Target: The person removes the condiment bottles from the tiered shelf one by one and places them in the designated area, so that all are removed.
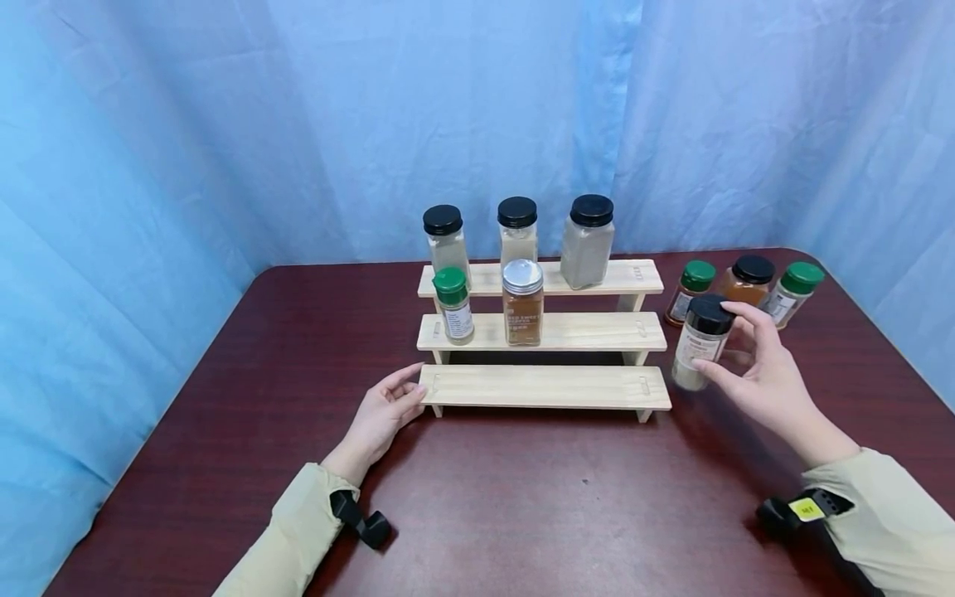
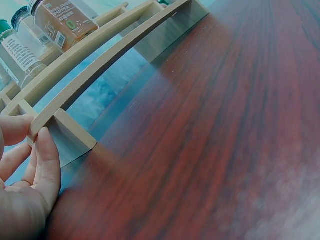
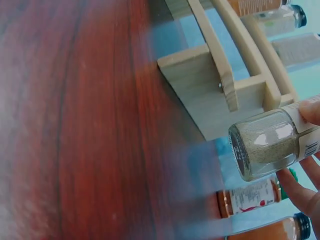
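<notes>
My right hand (image 1: 768, 373) grips a glass spice jar (image 1: 698, 348) with a black lid and white label, just right of the wooden rack. In the right wrist view the jar (image 3: 267, 145) is tilted off the table, with pale powder inside. At the left end of the rack's lowest step (image 1: 545, 386), my left hand (image 1: 380, 419) pinches the board between thumb and fingers. On the middle step stand a green-lidded jar (image 1: 455, 307) and a silver-lidded jar of reddish-brown spice (image 1: 522, 305). Three black-lidded jars (image 1: 588, 245) line the top step.
Right of the rack, behind the held jar, stand a green-lidded red jar (image 1: 690, 290), a black-lidded orange-brown jar (image 1: 746, 282) and another green-lidded jar (image 1: 792, 294). A blue curtain (image 1: 448, 108) hangs behind the dark red wooden table (image 1: 522, 506).
</notes>
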`<act>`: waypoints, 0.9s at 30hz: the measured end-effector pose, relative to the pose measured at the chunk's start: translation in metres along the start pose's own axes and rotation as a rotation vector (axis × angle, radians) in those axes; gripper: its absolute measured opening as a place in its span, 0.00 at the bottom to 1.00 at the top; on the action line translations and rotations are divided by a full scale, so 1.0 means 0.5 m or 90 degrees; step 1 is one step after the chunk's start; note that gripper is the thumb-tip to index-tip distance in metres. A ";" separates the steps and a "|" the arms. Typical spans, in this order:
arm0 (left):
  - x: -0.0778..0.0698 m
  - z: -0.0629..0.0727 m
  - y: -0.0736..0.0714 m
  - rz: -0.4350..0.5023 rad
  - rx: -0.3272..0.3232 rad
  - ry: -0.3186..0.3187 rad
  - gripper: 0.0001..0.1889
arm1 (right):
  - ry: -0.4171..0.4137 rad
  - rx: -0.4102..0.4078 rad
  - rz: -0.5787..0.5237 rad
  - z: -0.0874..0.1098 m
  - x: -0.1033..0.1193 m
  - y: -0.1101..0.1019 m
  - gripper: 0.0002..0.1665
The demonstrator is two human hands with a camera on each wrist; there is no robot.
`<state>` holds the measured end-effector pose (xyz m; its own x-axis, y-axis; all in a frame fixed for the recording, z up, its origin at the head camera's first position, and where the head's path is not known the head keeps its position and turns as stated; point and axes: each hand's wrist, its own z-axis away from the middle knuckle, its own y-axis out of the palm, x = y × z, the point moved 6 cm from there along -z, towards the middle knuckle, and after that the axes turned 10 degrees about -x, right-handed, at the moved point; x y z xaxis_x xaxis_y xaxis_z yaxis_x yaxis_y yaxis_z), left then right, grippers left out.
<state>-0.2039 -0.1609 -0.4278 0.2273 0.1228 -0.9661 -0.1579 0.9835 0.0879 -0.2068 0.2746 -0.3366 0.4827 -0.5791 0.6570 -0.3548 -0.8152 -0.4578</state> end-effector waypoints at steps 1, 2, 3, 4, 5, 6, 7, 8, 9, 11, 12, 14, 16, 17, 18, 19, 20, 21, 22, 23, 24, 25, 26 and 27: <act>0.000 0.000 0.000 0.001 0.001 0.000 0.26 | 0.003 0.004 0.004 -0.001 -0.003 0.001 0.51; 0.000 0.000 0.000 0.000 0.001 0.000 0.26 | 0.005 0.007 0.007 -0.002 -0.007 0.002 0.50; 0.001 -0.001 0.001 0.000 0.001 0.000 0.26 | 0.008 0.009 0.011 -0.003 -0.011 0.003 0.50; 0.001 -0.001 0.001 0.001 0.002 0.000 0.26 | 0.010 0.010 0.020 -0.004 -0.014 0.004 0.51; 0.001 -0.001 0.001 0.002 0.002 0.000 0.26 | 0.012 0.013 0.024 -0.004 -0.018 0.005 0.51; 0.001 -0.002 0.001 0.002 0.002 0.000 0.26 | 0.015 0.016 0.027 -0.005 -0.022 0.006 0.51; 0.002 -0.002 0.001 0.001 0.002 0.000 0.26 | 0.017 0.018 0.030 -0.005 -0.025 0.008 0.51; 0.002 -0.002 0.001 0.001 0.002 -0.001 0.26 | 0.019 0.021 0.031 -0.006 -0.028 0.010 0.51; 0.003 -0.002 0.001 0.001 0.002 0.000 0.26 | 0.021 0.025 0.033 -0.006 -0.032 0.012 0.51; 0.004 -0.002 0.000 0.001 0.002 -0.001 0.26 | 0.024 0.034 0.034 -0.006 -0.038 0.015 0.51; 0.004 -0.001 0.000 0.001 0.002 -0.002 0.26 | 0.027 0.039 0.037 -0.007 -0.041 0.017 0.50; 0.004 -0.001 0.000 0.001 0.003 -0.002 0.26 | 0.031 0.049 0.048 -0.008 -0.046 0.019 0.50; 0.004 -0.001 0.000 0.001 0.002 -0.002 0.26 | 0.034 0.055 0.058 -0.011 -0.049 0.020 0.49; 0.004 -0.001 0.000 0.000 0.002 -0.001 0.26 | 0.035 0.057 0.062 -0.012 -0.050 0.021 0.48; 0.004 -0.002 0.000 -0.001 0.002 0.000 0.26 | 0.035 0.058 0.064 -0.014 -0.051 0.021 0.48; 0.004 -0.002 -0.001 -0.002 0.002 0.001 0.26 | 0.033 0.058 0.064 -0.016 -0.051 0.022 0.48; 0.004 -0.002 -0.001 -0.003 0.002 0.002 0.26 | 0.031 0.059 0.062 -0.018 -0.052 0.023 0.48; 0.003 -0.003 -0.001 -0.003 0.002 0.003 0.26 | 0.029 0.060 0.060 -0.019 -0.052 0.024 0.48; 0.003 -0.003 -0.001 -0.004 0.001 0.003 0.26 | 0.027 0.061 0.059 -0.021 -0.053 0.026 0.48; 0.003 -0.003 0.000 -0.004 0.001 0.003 0.26 | 0.026 0.061 0.060 -0.022 -0.055 0.027 0.48; 0.002 -0.002 0.000 -0.003 0.001 0.003 0.26 | 0.025 0.062 0.062 -0.023 -0.057 0.028 0.48; 0.002 -0.002 0.000 -0.003 0.001 0.003 0.26 | 0.026 0.062 0.065 -0.024 -0.059 0.028 0.47; 0.001 -0.001 0.000 -0.002 0.001 0.002 0.26 | 0.027 0.062 0.071 -0.026 -0.061 0.029 0.47; 0.001 -0.001 0.000 -0.002 0.000 0.001 0.26 | 0.030 0.062 0.072 -0.027 -0.064 0.029 0.47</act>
<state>-0.2040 -0.1608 -0.4283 0.2255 0.1195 -0.9669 -0.1573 0.9839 0.0850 -0.2380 0.2814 -0.3563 0.4049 -0.6681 0.6242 -0.3250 -0.7433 -0.5847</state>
